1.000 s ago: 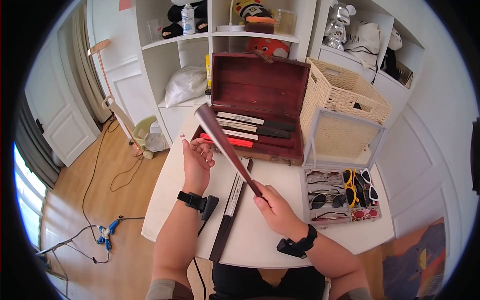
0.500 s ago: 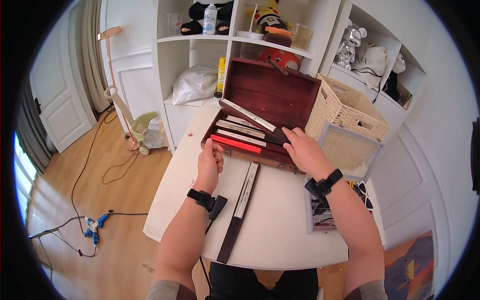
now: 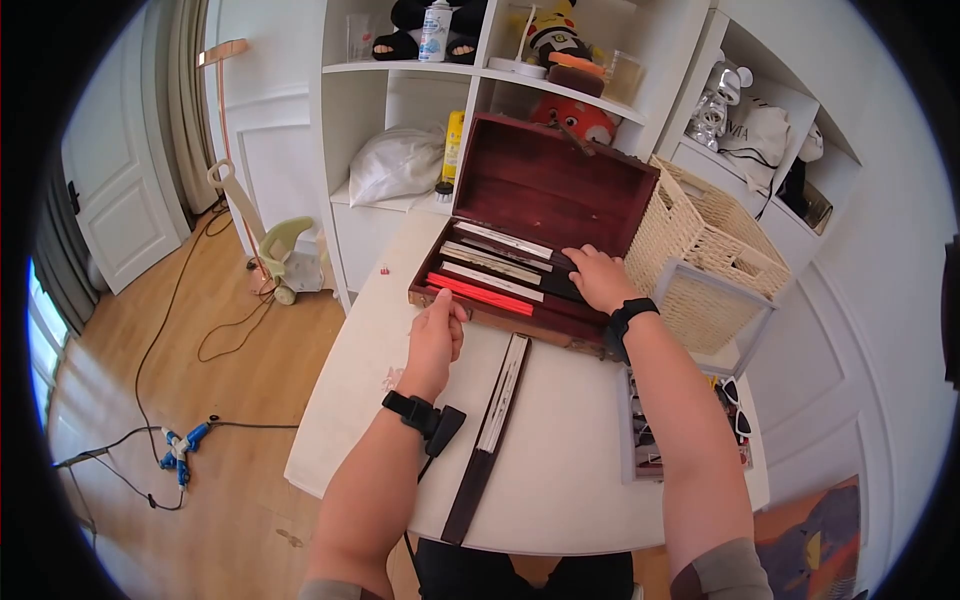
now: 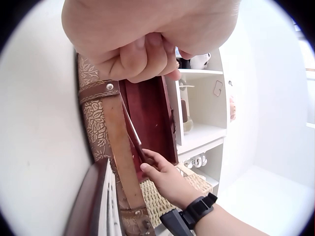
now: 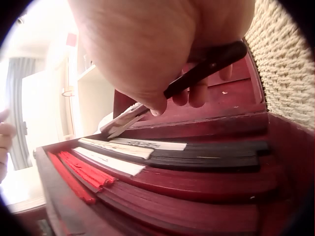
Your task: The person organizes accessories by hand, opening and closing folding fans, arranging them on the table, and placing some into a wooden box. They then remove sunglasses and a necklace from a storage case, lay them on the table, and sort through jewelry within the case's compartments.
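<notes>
My right hand [image 3: 600, 280] reaches into the open dark-red box [image 3: 560, 190] and grips a folded fan [image 5: 206, 71] by its dark end. That fan slants above the other folded fans in the right wrist view, its pale end toward the far left wall. Several fans lie side by side in the box, including a red one [image 3: 480, 295] nearest the front. My left hand [image 3: 435, 345] hovers at the box's front left corner, fingers loosely curled, holding nothing. Another folded fan [image 3: 490, 430], pale leaf and dark sticks, lies on the white table before the box.
Right of the box stands a woven basket [image 3: 690, 230], with a lidded case of glasses [image 3: 640, 440] in front of it, partly behind my right forearm. White shelves [image 3: 400, 68] rise behind. A tiny red item [image 3: 385, 269] sits near the table's left edge.
My right hand carried the fan from above the table into the box, lowering it toward the back row. My left hand moved to the box's front corner, its fingers curling more.
</notes>
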`<control>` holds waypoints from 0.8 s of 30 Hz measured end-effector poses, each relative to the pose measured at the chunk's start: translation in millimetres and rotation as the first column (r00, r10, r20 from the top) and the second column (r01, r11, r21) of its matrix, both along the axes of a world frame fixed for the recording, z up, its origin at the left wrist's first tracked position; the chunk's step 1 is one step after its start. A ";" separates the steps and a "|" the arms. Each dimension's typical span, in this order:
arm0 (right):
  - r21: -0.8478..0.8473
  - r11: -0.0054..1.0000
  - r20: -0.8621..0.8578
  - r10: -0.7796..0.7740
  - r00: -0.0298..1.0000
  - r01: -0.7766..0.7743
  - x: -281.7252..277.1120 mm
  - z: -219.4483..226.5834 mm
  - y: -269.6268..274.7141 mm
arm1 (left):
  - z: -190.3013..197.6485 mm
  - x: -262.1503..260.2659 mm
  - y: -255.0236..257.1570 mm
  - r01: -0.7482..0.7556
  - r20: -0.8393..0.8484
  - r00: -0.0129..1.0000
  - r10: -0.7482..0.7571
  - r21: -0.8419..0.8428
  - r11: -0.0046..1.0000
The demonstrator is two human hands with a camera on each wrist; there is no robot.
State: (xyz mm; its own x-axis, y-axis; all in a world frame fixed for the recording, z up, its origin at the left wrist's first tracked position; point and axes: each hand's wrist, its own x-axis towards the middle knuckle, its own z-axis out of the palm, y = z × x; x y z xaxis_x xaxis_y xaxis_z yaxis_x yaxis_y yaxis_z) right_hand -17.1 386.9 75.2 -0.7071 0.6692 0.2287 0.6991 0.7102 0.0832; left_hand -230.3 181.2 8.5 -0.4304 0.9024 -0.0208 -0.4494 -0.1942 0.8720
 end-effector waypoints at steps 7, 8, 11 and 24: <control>0.002 0.983 0.038 -0.182 0.982 0.182 -11.0 -25.1 33.0 | 0.5 3.0 0.6 0.007 -0.028 1.000 -0.008 -0.021 1.000; 0.034 0.978 0.087 -0.207 0.974 0.205 -12.0 -26.9 36.3 | 1.2 3.9 0.1 0.006 -0.029 1.000 -0.006 -0.022 1.000; 0.089 0.965 0.148 -0.259 0.955 0.248 -13.5 -27.6 40.1 | 3.0 5.6 -1.0 -0.005 -0.061 0.998 0.003 -0.029 1.000; 0.078 0.975 0.034 -0.210 0.977 0.207 -16.1 -15.6 30.2 | 2.7 11.8 -3.0 0.120 -0.156 0.978 -0.137 -0.113 0.986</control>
State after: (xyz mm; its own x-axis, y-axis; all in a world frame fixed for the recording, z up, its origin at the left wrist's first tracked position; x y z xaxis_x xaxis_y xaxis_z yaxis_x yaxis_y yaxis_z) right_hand -33.3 417.2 59.7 -0.5636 0.7852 0.2563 0.8259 0.5400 0.1618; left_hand -218.5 178.1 11.2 -0.3161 0.9471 -0.0556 -0.3155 -0.0497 0.9476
